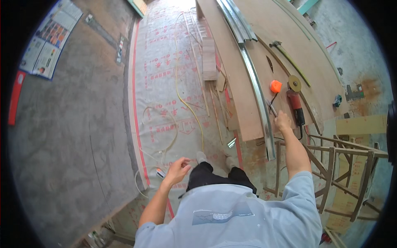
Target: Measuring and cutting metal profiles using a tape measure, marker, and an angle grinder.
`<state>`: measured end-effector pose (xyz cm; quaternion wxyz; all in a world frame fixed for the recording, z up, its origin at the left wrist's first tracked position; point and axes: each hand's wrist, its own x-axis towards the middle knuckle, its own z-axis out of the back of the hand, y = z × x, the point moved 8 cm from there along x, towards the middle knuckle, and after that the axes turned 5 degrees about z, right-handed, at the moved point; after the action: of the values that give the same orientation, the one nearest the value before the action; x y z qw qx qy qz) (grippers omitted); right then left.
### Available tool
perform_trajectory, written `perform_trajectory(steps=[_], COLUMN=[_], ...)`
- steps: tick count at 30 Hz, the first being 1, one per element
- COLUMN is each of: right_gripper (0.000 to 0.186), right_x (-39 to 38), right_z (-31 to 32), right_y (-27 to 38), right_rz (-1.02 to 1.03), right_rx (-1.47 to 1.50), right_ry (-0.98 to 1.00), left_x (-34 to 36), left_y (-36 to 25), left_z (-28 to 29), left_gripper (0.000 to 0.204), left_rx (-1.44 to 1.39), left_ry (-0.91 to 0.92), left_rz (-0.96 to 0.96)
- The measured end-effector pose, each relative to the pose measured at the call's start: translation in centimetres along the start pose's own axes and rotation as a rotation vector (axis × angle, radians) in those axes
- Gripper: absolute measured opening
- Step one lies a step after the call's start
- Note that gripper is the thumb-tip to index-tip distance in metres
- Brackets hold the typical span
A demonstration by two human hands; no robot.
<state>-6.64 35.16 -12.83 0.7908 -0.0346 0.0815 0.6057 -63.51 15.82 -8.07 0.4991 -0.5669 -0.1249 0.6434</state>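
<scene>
Over the right edge of the tabletop's near end, my right hand [283, 121] is closed around a slim grey tool [272, 108] whose exact kind I cannot make out. The tool's tip lies beside a long shiny metal channel [255, 82] that runs along the board and juts past its near edge. Close by sit an orange tape measure [276, 86] and a red angle grinder [295, 101] with a tan disc. My left hand [178, 170] hangs in the air left of my legs, fingers loosely bent and apart, with nothing visible in it.
More metal channels [236, 20] lie at the far end of the wooden tabletop [248, 128]. A hammer [291, 62] rests farther right. A wooden sawhorse-like frame [331, 177] stands at the right. A yellow cable [182, 99] crosses the film-covered floor, near wood strips and a metal offcut [231, 142].
</scene>
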Motion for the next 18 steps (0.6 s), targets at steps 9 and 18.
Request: perform_trajectory(steps=[9, 18], right_gripper=[0.034, 0.056], right_x=[-4.1, -3.0], right_z=[8.0, 3.9], right_y=[6.5, 12.5], right_rz=[0.067, 0.04], right_rx=[0.177, 0.455], right_ry=[-0.292, -0.352], left_x=[9.5, 27.9], left_y=[-4.0, -25.0], left_z=[5.2, 4.5], left_gripper=[0.032, 0.029], left_rx=[-0.024, 0.181], left_ry=[0.066, 0.328], left_rz=[0.008, -0.249])
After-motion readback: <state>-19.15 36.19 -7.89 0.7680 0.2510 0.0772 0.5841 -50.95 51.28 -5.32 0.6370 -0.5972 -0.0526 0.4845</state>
